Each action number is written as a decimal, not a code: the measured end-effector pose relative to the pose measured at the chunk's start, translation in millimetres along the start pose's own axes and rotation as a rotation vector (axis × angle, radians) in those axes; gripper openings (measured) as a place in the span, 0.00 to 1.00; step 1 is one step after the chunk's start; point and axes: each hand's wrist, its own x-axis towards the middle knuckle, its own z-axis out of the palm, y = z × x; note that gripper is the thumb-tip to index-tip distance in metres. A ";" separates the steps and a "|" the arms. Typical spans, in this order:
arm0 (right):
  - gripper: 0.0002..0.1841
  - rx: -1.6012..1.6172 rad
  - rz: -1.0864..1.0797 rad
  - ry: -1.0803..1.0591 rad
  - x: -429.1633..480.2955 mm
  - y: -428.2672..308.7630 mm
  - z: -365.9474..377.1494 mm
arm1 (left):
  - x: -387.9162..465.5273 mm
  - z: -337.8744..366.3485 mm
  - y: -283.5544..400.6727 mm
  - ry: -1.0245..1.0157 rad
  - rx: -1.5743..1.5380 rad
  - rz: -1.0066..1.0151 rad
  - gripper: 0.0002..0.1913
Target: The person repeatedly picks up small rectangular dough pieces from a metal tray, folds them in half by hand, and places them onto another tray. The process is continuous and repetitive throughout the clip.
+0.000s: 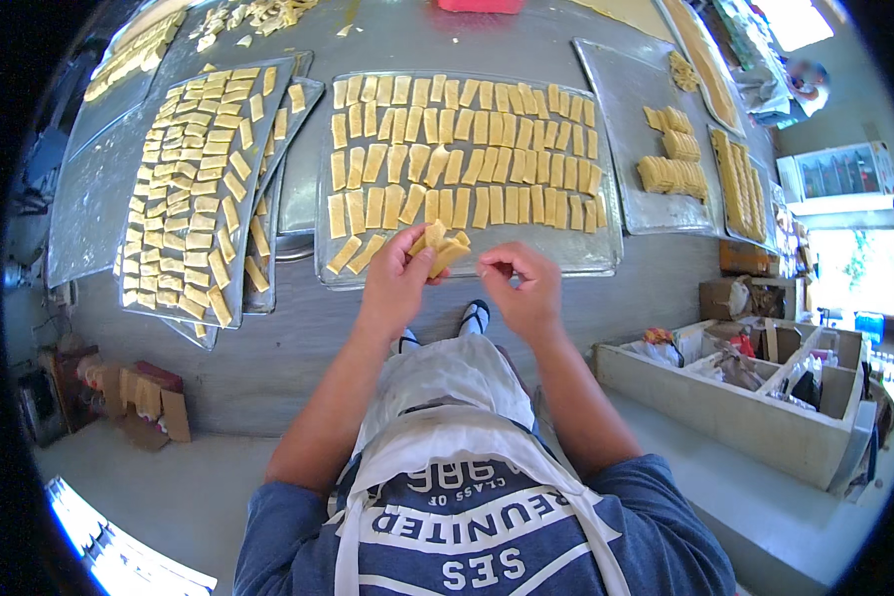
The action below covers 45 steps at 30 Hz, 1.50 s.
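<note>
My left hand point(396, 283) holds a few pale yellow dough strips point(447, 249) bunched between thumb and fingers, over the near edge of a metal baking tray point(536, 253). To the right of those strips hovers my right hand point(523, 287), apart from them. Its thumb and fingertips are curled close together; whether something small sits between them I cannot tell. On the tray, several rows of dough strips point(432, 165) lie side by side. Two slanted strips point(354, 255) rest at its near left, close to my left hand.
Stacked trays of dough strips point(186, 194) stand at the left. At the right, another tray point(611, 97) bears piles of cut dough point(672, 176). Dough scraps point(257, 16) and a red object point(480, 5) lie farther back. A compartmented wooden box point(730, 402) is at lower right; a person point(808, 82) is beyond.
</note>
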 end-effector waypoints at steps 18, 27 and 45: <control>0.12 -0.300 -0.024 -0.189 35.0 33.6 -8.1 | 3.8 0.9 -4.6 0.074 0.057 -0.045 0.20; 0.13 0.012 0.155 -0.148 21.1 39.5 -21.3 | 11.5 34.0 -16.4 -0.058 0.212 -0.030 0.18; 0.15 -0.288 0.183 -0.111 30.4 58.0 -56.8 | 14.8 63.5 -23.6 -0.098 0.165 -0.217 0.17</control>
